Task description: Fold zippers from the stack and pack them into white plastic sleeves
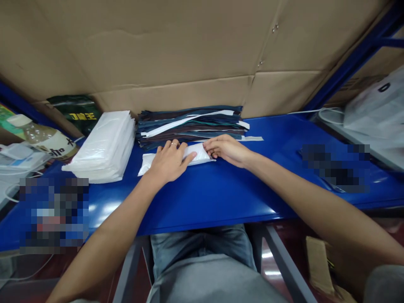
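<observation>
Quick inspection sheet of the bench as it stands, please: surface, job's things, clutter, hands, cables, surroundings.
Surface: blue table, glossy.
Job's things: white packet flat on it; dark fabric stack just behind; white bag stack to the left.
Clutter: bottle and green bag far left.
Hands: left hand pressed flat on the packet; right hand pinching its right end.
Cables: white cable at right rear.
Surroundings: cardboard wall behind; white plastic bag at right.

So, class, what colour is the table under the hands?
Glossy blue table, seen in the head view.
</observation>
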`<state>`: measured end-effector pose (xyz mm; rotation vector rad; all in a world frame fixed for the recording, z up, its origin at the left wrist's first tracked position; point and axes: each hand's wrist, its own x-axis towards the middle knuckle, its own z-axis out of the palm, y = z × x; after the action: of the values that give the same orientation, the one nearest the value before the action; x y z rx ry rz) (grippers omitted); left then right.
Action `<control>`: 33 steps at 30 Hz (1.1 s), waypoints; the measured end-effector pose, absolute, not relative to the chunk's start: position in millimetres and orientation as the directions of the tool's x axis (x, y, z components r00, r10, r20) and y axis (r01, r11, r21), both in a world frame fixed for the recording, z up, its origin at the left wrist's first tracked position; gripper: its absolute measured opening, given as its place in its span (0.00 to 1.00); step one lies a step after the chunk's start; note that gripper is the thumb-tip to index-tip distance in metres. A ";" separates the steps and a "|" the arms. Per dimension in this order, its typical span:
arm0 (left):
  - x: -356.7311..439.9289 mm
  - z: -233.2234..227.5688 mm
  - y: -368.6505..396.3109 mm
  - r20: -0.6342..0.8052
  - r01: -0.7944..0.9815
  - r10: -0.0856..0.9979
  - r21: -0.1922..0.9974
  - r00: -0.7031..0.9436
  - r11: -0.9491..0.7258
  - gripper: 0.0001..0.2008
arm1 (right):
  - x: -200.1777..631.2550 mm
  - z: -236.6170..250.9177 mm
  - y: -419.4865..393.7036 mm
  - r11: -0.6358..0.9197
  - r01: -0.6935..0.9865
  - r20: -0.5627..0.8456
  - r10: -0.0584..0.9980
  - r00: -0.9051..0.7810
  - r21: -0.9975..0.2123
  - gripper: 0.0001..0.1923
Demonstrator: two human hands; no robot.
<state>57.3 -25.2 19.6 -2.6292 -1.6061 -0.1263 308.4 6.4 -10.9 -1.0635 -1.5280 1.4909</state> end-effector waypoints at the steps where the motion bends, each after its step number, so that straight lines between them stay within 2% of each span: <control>1: 58.6 16.9 -25.8 0.095 0.887 0.883 -0.001 0.459 -0.461 0.33 | 308.3 -10.2 7.0 -0.073 0.028 -0.078 0.931 -0.358 -0.997 0.09; 5: 65.4 8.1 -30.9 0.103 0.873 0.870 0.021 0.483 -0.487 0.39 | 306.9 -8.9 6.7 -0.189 -0.031 -0.172 0.941 -0.291 -0.981 0.21; 9: 70.4 6.6 -34.3 0.090 0.860 0.858 0.031 0.505 -0.510 0.43 | 309.7 -11.8 7.3 -0.128 -0.024 -0.116 0.951 -0.285 -0.991 0.26; 13: 73.4 7.9 -35.3 0.114 0.866 0.860 0.003 0.497 -0.501 0.38 | 318.0 -13.6 10.6 0.034 0.198 -0.030 0.950 -0.312 -0.980 0.22; 15: 75.7 8.4 -37.5 0.153 0.850 0.837 -0.033 0.525 -0.526 0.34 | 322.7 -11.5 11.2 0.132 0.346 0.039 0.964 -0.263 -0.929 0.21; 17: 79.2 8.0 -41.0 0.177 0.825 0.808 -0.055 0.562 -0.562 0.31 | 326.5 -7.3 10.4 0.167 0.484 0.072 0.975 -0.208 -0.859 0.21; 21: 87.7 2.9 -46.8 0.109 0.810 0.805 -0.008 0.583 -0.586 0.31 | 329.0 1.3 6.9 0.154 0.698 -0.049 0.964 -0.261 -0.699 0.16; 25: 92.8 -3.6 -45.9 0.017 0.836 0.837 0.052 0.546 -0.546 0.30 | 325.9 1.1 6.2 0.214 0.731 -0.089 0.932 -0.352 -0.648 0.14; 30: 95.1 -5.0 -44.1 0.006 0.847 0.850 0.080 0.527 -0.526 0.31 | 322.5 0.1 5.0 0.215 0.747 -0.131 0.918 -0.375 -0.629 0.10; 33: 96.4 -4.1 -44.4 -0.016 0.849 0.852 0.093 0.523 -0.520 0.32 | 320.7 4.3 1.9 0.249 0.754 -0.108 0.915 -0.389 -0.608 0.09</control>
<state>96.4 -44.4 -4.1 -2.8187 -1.5782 -0.0507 320.7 1.9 4.3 -1.5520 -2.2558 0.8614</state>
